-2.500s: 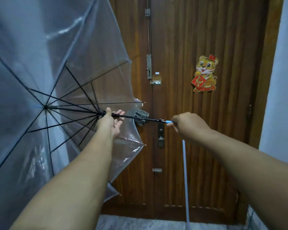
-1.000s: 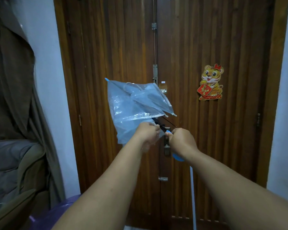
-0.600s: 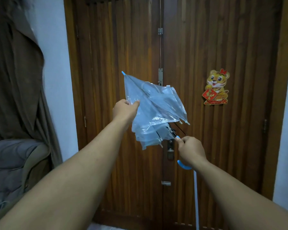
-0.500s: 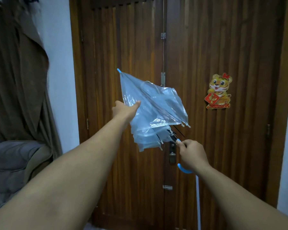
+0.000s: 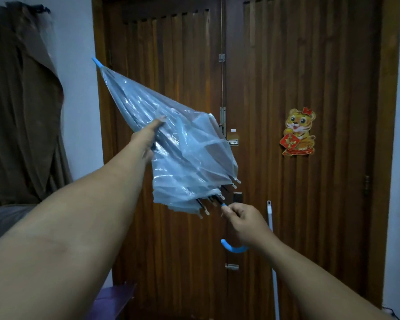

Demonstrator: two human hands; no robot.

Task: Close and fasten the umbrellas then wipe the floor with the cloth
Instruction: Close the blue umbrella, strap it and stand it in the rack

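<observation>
A clear plastic umbrella (image 5: 185,153) with a blue tip at the upper left and a blue hooked handle (image 5: 232,248) is folded down, its canopy loose and bunched, not fastened. It slants in front of the wooden door. My left hand (image 5: 148,137) grips the canopy around the ribs near the middle, fingers hidden behind the plastic. My right hand (image 5: 245,224) holds the shaft just above the handle. No cloth is in view.
The brown double door (image 5: 286,65) fills the background, with a tiger sticker (image 5: 298,132). A white pole (image 5: 273,262) leans against the door at the right. A brown curtain (image 5: 21,112) and a grey seat are at the left; a purple object (image 5: 113,299) lies low.
The umbrella went from fully open to collapsed. My left hand slid up from the runner onto the folded canopy, and the tip swung further up to the left.
</observation>
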